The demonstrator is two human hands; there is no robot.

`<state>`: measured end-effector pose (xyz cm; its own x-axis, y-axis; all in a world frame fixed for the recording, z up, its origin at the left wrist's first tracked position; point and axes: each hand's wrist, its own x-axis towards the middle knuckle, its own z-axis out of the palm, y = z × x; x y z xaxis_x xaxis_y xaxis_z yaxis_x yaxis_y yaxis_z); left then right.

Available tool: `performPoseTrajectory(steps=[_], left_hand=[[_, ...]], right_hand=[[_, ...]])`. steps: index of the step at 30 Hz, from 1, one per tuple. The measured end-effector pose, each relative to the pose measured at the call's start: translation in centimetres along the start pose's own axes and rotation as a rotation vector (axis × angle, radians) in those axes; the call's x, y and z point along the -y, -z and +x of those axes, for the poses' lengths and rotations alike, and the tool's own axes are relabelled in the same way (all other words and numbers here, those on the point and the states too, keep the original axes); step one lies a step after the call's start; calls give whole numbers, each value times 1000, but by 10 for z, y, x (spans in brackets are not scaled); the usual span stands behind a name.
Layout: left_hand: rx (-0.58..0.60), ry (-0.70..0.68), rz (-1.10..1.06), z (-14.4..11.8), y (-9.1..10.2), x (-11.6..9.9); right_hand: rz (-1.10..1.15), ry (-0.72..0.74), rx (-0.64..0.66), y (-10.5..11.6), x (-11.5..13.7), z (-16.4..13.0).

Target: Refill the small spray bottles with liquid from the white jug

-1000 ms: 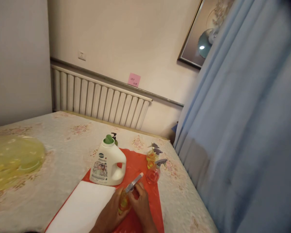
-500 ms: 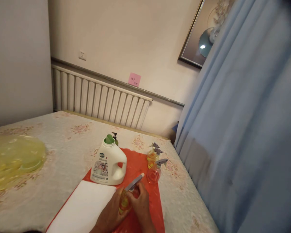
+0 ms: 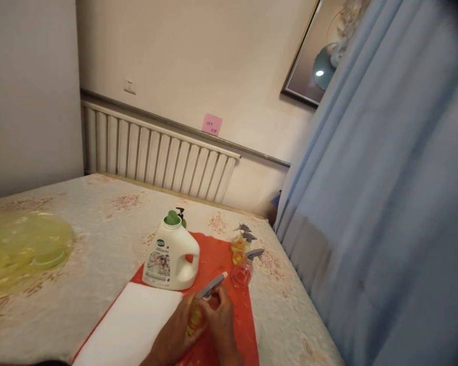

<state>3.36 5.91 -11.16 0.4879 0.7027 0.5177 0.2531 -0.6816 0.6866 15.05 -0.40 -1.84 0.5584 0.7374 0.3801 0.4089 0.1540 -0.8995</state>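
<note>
- Apparently, almost nothing has been changed over the last second: the yellow spray bottle (image 3: 195, 317) is held at the same place, in the lower middle of the frame, tilted, with its grey trigger head (image 3: 210, 286) pointed to the upper right.
- From this it may be judged that the work is being continued at the bottle's neck, and that only small finger movements are made there.
- The bottle's body is enclosed by the left hand (image 3: 177, 323), whose fingers are curled around it.
- The neck, just under the trigger head, is gripped by the bent fingers and thumb of the right hand (image 3: 222, 317); how firmly, it cannot be told.
- Just beyond the hands, a white jug (image 3: 164, 264) is stood on the red sheet (image 3: 213, 256); by it a pump bottle (image 3: 180, 213) is partly hidden.
- To the right of centre, a pink spray bottle (image 3: 241, 276) and two yellowish bottles (image 3: 237, 247) are seen.
- At lower left, a white rectangle (image 3: 132, 323) is laid beside the left hand.
</note>
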Motion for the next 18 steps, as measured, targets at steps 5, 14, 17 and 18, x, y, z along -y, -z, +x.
performPoseTrajectory(steps=[5,14,17,18], left_hand=[[69,-27,46,0,-3,6],[94,-11,10,2,1,1],[105,-18,-15,3,5,-4],[104,-18,-28,3,5,-5]], right_hand=[[-49,47,16,4,2,0],[-60,8,17,2,1,2],[-51,-24,-32,-3,0,0],[-50,-28,-37,-4,0,-1]])
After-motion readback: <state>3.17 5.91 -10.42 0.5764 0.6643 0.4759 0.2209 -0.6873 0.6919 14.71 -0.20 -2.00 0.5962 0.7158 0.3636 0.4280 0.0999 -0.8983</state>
